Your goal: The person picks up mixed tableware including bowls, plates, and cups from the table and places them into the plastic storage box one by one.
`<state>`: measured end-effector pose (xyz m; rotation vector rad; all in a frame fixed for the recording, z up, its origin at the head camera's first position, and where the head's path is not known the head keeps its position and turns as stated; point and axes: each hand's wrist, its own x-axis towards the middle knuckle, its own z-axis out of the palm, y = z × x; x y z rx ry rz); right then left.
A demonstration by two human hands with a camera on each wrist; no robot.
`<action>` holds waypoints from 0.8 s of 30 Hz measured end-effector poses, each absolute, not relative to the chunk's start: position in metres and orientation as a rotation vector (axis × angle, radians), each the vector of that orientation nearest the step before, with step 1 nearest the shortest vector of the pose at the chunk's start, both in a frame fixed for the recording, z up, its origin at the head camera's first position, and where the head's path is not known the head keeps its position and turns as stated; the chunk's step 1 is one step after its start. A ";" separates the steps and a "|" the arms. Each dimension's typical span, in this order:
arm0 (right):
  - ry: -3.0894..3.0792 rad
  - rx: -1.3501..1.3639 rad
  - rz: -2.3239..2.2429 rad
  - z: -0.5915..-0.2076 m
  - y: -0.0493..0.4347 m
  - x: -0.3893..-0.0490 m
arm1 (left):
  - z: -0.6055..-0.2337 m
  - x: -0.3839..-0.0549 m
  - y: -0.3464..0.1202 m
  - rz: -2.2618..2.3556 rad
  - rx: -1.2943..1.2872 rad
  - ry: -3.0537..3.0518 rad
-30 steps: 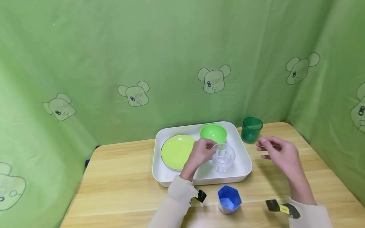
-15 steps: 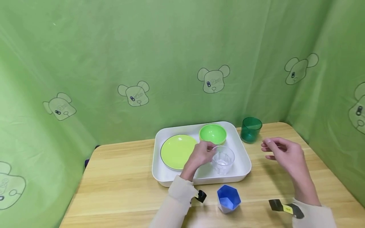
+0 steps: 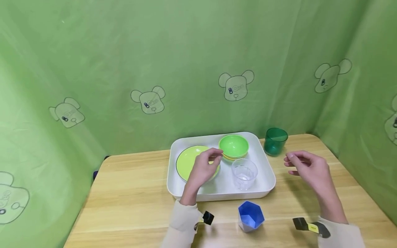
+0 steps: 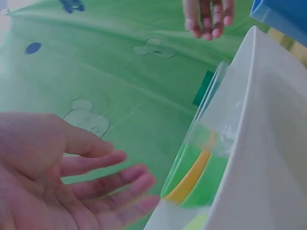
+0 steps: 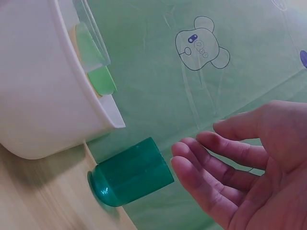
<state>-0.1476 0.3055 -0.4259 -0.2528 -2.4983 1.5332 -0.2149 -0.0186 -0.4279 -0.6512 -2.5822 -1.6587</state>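
Note:
My left hand [image 3: 203, 168] hovers over the yellow-green plate [image 3: 186, 162] with loosely bent fingers and nothing in them. To its right, a clear cup [image 3: 245, 175] stands upright in the white tray [image 3: 217, 197]. Behind the cup sits a stack of green and yellow bowls [image 3: 233, 146]. My right hand [image 3: 310, 168] is raised over the table right of the tray, holding nothing, its fingers relaxed. Near its fingertips in the right wrist view is a dark green cup [image 5: 132, 172], which stands on the table beside the tray's back right corner.
A blue six-sided cup [image 3: 249, 217] stands on the wooden table [image 3: 130, 199] in front of the tray. Green curtain [image 3: 186, 51] with printed bear heads surrounds the table at the back and sides.
My left hand has let go of the clear cup, which now stands in the tray, and has moved left over the plate. My right hand has stayed nearly still.

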 end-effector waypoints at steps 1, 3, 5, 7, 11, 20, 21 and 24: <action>-2.501 -0.256 1.534 -0.426 0.305 -0.149 | -0.428 -0.215 -0.023 -1.699 -0.637 -2.531; -2.504 -0.255 1.532 -0.427 0.305 -0.150 | -0.430 -0.215 -0.031 -1.785 -0.593 -2.434; -2.500 -0.241 1.536 -0.429 0.305 -0.153 | -0.433 -0.216 -0.038 -1.876 -0.534 -2.336; -2.494 -0.222 1.552 -0.431 0.305 -0.155 | -0.436 -0.216 -0.044 -1.942 -0.473 -2.252; -2.478 -0.176 1.539 -0.434 0.307 -0.161 | -0.442 -0.216 -0.051 -2.001 -0.378 -2.145; -2.556 -0.195 1.211 -0.429 0.319 -0.198 | -0.419 -0.202 -0.060 -2.012 -0.246 -2.125; -2.565 -0.200 1.171 -0.428 0.322 -0.204 | -0.416 -0.200 -0.060 -2.005 -0.254 -2.125; -2.609 -0.210 1.107 -0.428 0.330 -0.224 | -0.415 -0.199 -0.061 -1.989 -0.266 -2.137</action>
